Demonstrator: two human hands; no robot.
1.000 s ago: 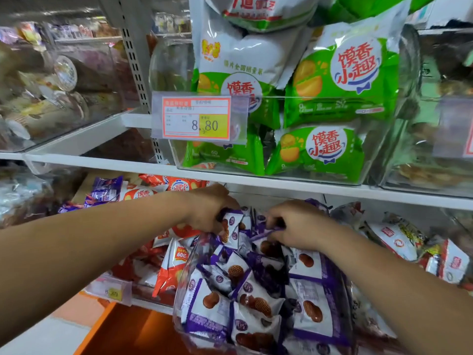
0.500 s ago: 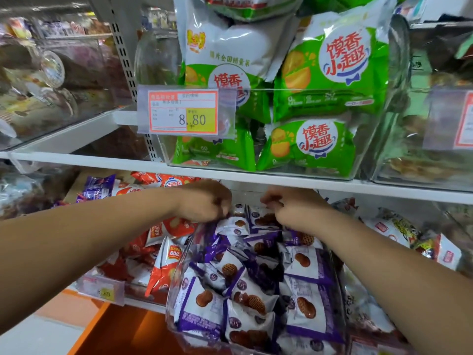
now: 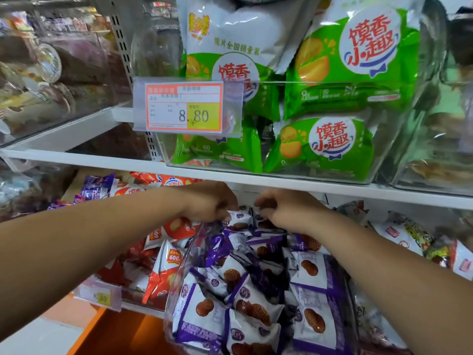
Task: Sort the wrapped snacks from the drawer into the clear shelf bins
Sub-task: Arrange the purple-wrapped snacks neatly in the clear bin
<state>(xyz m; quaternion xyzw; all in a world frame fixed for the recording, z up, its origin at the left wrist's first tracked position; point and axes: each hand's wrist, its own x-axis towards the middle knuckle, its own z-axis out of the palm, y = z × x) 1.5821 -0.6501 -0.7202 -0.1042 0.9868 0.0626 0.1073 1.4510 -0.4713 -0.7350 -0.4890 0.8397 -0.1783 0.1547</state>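
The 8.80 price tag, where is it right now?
In the head view, the price tag hangs upper left of centre on the front of the clear bin holding green snack bags, above the white shelf edge.

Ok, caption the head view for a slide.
Left hand and right hand, fingers curled, at the back of a clear bin of purple-wrapped snacks.

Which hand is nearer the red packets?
Left. The left hand is right beside the red packets; the right hand is farther right, over the purple packets.
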